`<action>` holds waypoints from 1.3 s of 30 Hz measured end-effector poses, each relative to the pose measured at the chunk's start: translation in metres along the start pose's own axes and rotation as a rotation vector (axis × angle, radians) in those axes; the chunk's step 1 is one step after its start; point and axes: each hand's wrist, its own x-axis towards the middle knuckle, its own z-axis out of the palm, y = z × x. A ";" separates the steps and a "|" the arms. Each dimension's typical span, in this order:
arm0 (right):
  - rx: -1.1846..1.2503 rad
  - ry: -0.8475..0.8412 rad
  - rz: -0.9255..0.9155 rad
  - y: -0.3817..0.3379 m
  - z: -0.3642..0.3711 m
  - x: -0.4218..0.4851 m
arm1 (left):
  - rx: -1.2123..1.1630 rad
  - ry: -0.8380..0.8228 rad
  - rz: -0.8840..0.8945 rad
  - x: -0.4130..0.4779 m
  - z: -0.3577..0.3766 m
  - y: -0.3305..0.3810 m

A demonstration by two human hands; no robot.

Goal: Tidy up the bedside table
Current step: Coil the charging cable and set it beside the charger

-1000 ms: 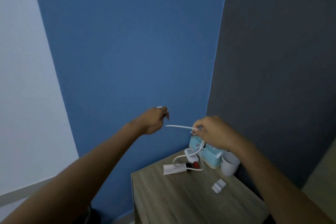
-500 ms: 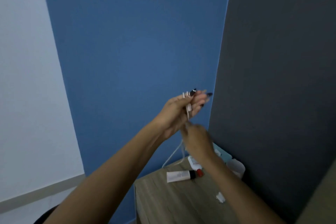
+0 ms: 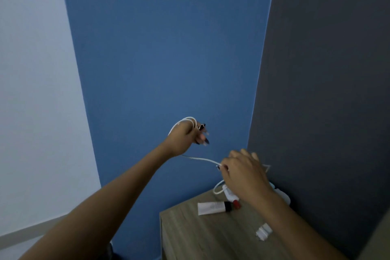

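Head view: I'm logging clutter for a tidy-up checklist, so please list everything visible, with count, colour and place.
cable: 1, white, looped over the left hand, running to the right hand, then down to the table
tube: 1, white with black cap, lying on the table
red item: 1, red, beside the tube's cap; too small to identify
white piece: 1, white, right side of the table
table: 1, wood grain, in the wall corner
left hand: 1, raised, closed on cable loops
right hand: 1, pinching the cable
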 end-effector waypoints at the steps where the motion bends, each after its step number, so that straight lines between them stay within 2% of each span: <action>1: -0.024 -0.033 0.029 0.006 -0.003 0.002 | 0.005 -0.025 -0.020 -0.002 0.001 0.002; 3: -0.078 -0.074 0.095 0.019 -0.008 0.008 | 0.036 -0.118 -0.076 -0.007 0.000 0.003; 6: -0.143 -0.111 0.176 0.039 -0.011 0.014 | 0.209 -0.335 -0.173 -0.015 0.003 0.001; 11: -0.180 -0.080 0.247 0.055 -0.010 0.022 | 0.408 -0.447 -0.230 -0.033 0.013 0.010; 13: -0.179 -0.070 0.254 0.052 -0.008 0.027 | 0.377 -0.530 -0.214 -0.040 0.019 0.015; 16: -0.128 -0.049 0.256 0.048 -0.005 0.035 | 0.142 -0.654 -0.189 -0.047 0.027 0.024; 20: 0.044 -0.089 0.282 0.036 0.011 0.043 | -0.271 -0.676 -0.208 -0.044 0.035 0.041; 23: 0.113 -0.236 0.287 0.015 0.025 0.042 | -0.704 -0.583 -0.261 -0.033 0.042 0.051; 25: 0.135 -0.302 0.261 -0.004 0.032 0.038 | -0.838 -0.465 -0.261 -0.023 0.045 0.050; 27: 0.097 -0.233 0.166 -0.022 0.041 0.034 | -0.892 -0.359 -0.255 -0.014 0.046 0.047; 29: 0.266 -0.172 0.141 -0.035 0.046 0.028 | -0.913 -0.269 -0.263 -0.005 0.044 0.036; 31: 0.382 -0.173 0.107 -0.043 0.046 0.023 | -0.832 -0.196 -0.246 0.002 0.043 0.023; 34: 0.386 -0.200 0.053 -0.047 0.038 0.019 | -0.558 -0.119 -0.191 0.004 0.039 0.005; 36: 0.395 -0.211 0.033 -0.042 0.030 0.017 | -0.271 -0.066 -0.090 0.001 0.031 -0.004; 39: 0.438 -0.225 0.011 -0.028 0.011 0.017 | 0.294 -0.057 0.184 -0.007 0.016 -0.009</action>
